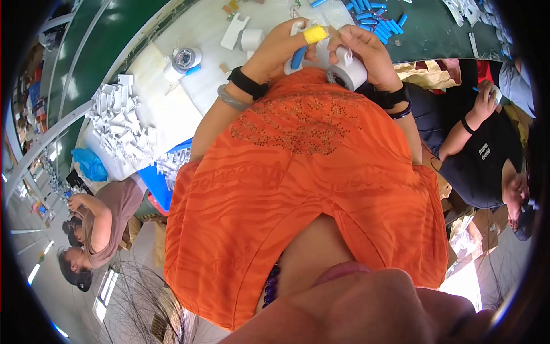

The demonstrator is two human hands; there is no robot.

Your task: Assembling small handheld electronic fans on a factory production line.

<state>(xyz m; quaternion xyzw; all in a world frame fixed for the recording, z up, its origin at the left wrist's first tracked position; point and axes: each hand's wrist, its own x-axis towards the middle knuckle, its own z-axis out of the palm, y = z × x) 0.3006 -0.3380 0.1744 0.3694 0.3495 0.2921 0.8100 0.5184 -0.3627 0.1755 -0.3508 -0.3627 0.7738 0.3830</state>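
My left hand (289, 46), with yellow tape (315, 34) round its thumb, is closed on a white plastic housing (295, 62). A blue battery cell (298, 57) shows in that housing. Close by on the right, the fingers of my right hand (366, 53) pinch together near the taped thumb; what they grip is too small to make out. Under my right hand is a round white fan head (350, 71) with a dark opening. Whether it is joined to the housing is hidden. Beyond my left wrist lies another round white fan head (186, 59) with a dark centre.
A heap of white plastic parts (117, 117) covers the table's left side, near a blue bag (90, 164) and a blue bin (156, 182). White housings (236, 31) lie behind my left hand. Blue battery cells (378, 22) are piled far right. Co-workers sit on both sides.
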